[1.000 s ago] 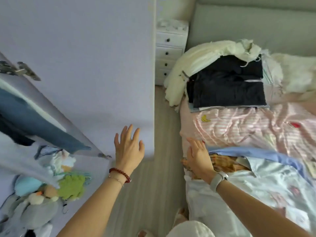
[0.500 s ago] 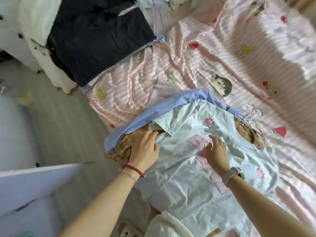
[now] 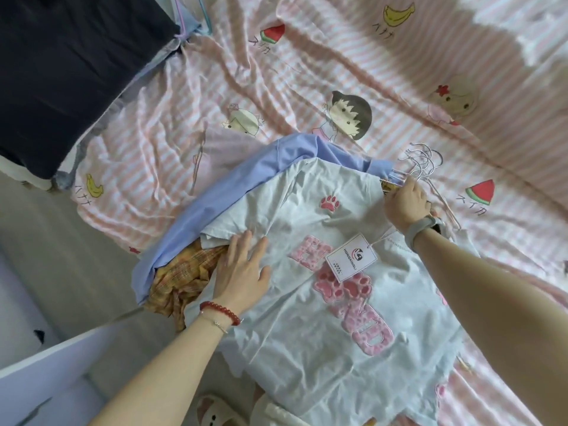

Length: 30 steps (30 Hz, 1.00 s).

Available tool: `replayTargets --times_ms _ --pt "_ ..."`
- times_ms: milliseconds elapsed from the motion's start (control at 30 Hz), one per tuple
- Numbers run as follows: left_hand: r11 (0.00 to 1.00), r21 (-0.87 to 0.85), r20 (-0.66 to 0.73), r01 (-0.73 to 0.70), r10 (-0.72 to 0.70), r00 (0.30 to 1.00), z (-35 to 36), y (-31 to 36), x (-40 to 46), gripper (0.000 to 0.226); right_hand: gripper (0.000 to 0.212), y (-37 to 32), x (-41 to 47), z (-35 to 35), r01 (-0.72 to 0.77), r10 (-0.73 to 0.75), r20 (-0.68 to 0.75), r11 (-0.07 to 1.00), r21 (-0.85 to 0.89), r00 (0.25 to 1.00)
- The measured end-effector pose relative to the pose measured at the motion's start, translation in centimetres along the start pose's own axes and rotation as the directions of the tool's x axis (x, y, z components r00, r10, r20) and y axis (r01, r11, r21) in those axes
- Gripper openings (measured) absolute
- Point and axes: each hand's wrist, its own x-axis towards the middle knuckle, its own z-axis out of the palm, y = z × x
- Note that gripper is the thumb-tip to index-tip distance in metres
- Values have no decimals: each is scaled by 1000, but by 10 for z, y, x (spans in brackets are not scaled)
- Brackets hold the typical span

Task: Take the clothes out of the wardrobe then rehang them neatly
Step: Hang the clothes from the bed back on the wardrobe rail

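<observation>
Pink-striped cartoon bedsheet (image 3: 353, 66) beside grey floor (image 3: 61, 241)

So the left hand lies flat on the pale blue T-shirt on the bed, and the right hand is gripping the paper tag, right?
Not quite. In the head view the right hand grips the wire hangers at the collar, not the paper tag, which lies loose. The left hand does lie flat on the pale blue T-shirt.
</observation>
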Motion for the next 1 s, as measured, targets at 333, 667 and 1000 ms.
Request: replayTargets --times_ms 333,667,1000 --pt "998 -33 -200 -50 42 979 -24 16 -1 42 38 5 10 -20 -190 218 -107 956 225 970" --pt "900 258 -520 -352 437 734 -97 98 11 49 33 -33 -102 -57 535 -275 -563 760 369 780" --pt "936 -236 -637 -263 56 769 -133 6 -88 15 39 -118 -191 -89 855 -779 -357 488 174 516"
